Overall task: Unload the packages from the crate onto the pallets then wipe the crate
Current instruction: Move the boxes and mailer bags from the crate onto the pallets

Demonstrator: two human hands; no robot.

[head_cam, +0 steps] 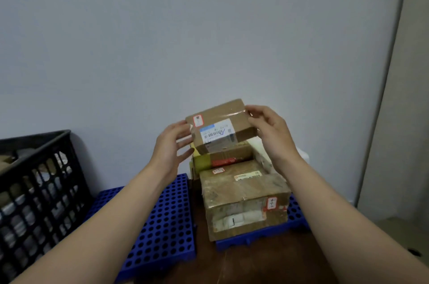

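A small brown cardboard package (220, 126) with a white barcode label sits tilted atop a stack of packages. My right hand (270, 130) grips its right end with thumb and fingers curled round the corner. My left hand (173, 144) is at its left end, fingers spread and lightly touching the edge. Below it lie a package with red tape (229, 157) and a large taped cardboard box (243, 200), all standing on the right blue pallet (296, 216). The black lattice crate (39, 191) stands at the left with more packages inside.
A second blue perforated pallet (162, 218) lies between the crate and the stack, bare on top. A white wall rises right behind the stack. A brown floor strip shows between the pallets. A beige panel or door stands at the right.
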